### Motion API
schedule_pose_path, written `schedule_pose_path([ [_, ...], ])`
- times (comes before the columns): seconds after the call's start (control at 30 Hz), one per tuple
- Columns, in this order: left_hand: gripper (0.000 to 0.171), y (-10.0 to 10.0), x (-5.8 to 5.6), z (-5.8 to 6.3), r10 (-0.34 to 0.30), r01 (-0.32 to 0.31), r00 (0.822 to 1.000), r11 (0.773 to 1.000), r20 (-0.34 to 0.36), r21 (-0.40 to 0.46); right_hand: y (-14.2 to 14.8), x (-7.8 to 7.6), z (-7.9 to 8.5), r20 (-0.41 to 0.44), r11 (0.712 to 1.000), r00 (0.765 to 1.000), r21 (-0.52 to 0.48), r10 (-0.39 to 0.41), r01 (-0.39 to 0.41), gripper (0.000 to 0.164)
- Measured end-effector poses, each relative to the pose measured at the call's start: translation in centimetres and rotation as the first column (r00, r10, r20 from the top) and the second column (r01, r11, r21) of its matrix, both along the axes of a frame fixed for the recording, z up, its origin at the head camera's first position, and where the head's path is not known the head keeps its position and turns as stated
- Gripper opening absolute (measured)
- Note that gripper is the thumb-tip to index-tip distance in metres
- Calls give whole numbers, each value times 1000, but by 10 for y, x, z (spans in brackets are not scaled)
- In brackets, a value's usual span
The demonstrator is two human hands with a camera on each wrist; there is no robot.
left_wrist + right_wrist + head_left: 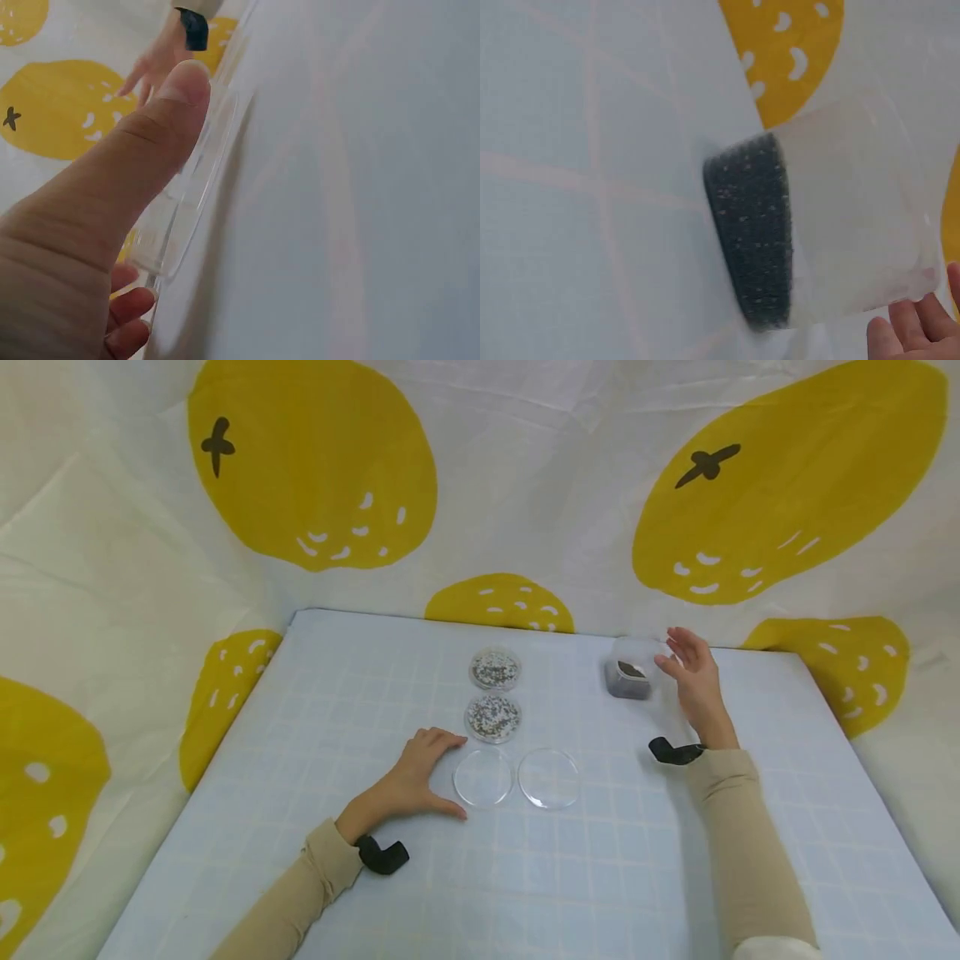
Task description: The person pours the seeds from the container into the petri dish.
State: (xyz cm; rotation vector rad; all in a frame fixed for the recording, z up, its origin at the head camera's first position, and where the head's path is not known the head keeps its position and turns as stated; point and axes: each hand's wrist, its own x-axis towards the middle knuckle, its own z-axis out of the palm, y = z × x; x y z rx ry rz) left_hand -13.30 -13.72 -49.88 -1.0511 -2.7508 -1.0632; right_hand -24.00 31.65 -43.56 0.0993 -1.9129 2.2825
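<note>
My left hand [412,777] rests on the table with thumb and fingers spread around the left side of a clear petri dish [483,778]. In the left wrist view the thumb lies close along the petri dish's clear rim [199,199]; whether it touches cannot be made out. At the back right, my right hand [697,681] is raised beside a clear plastic tub with dark granules [628,683] in its bottom. Its fingertips [885,337] are loosely bent near the tub's upper rim in the right wrist view, and contact is unclear.
A second clear petri dish [549,778] lies just right of the first. Behind them, two petri dishes with speckled dark and white contents, a nearer one [492,718] and a farther one [495,668], stand in a line. A fruit-patterned curtain [525,485] hangs behind the table [600,877].
</note>
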Motion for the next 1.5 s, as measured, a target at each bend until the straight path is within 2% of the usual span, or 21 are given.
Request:
schedule_pose_path([
  [0.07, 101, 6, -1, -3, 32, -33, 999, 999, -33, -41, 2, 0, -13, 37, 994, 998, -95, 59, -55, 71],
  [0.13, 99, 12, -2, -5, 58, -62, 997, 995, -56, -77, 3, -1, -24, 60, 985, 992, -143, 110, -100, 74],
  [0.2, 96, 17, -4, -6, 78, -85, 994, 991, -72, -99, 2, -1, -32, 74, 976, 986, -169, 149, -135, 77],
  [0.27, 94, 20, -4, -6, 89, -98, 993, 989, -81, -113, 0, -1, -37, 96, 982, 983, -123, 157, -145, 80],
  [0.43, 92, 24, -6, -5, 98, -110, 989, 987, -110, -114, -4, 2, -43, 122, 993, 985, -22, 118, -117, 88],
  [0.53, 92, 26, -6, -5, 117, -133, 986, 983, -121, -129, -6, 3, -44, 116, 995, 989, -37, 94, -90, 89],
  [0.8, 88, 34, -2, -1, 168, -180, 982, 972, -87, -154, -9, 8, -44, 83, 998, 996, -52, 39, -35, 86],
  [0.97, 89, 36, 0, -1, 197, -210, 976, 963, -88, -168, -12, 11, -43, 82, 1000, 997, -30, 8, -6, 88],
  [1.3, 89, 37, 0, -1, 219, -233, 972, 955, -89, -183, -15, 9, -43, 140, 996, 987, 21, -84, 82, 88],
  [1.43, 88, 38, 0, -1, 230, -243, 969, 953, -92, -183, -16, 8, -36, 154, 991, 983, 99, -103, 88, 88],
  [1.5, 88, 38, 0, -1, 232, -247, 968, 951, -99, -186, -20, 12, -24, 153, 984, 982, 154, -113, 89, 86],
])
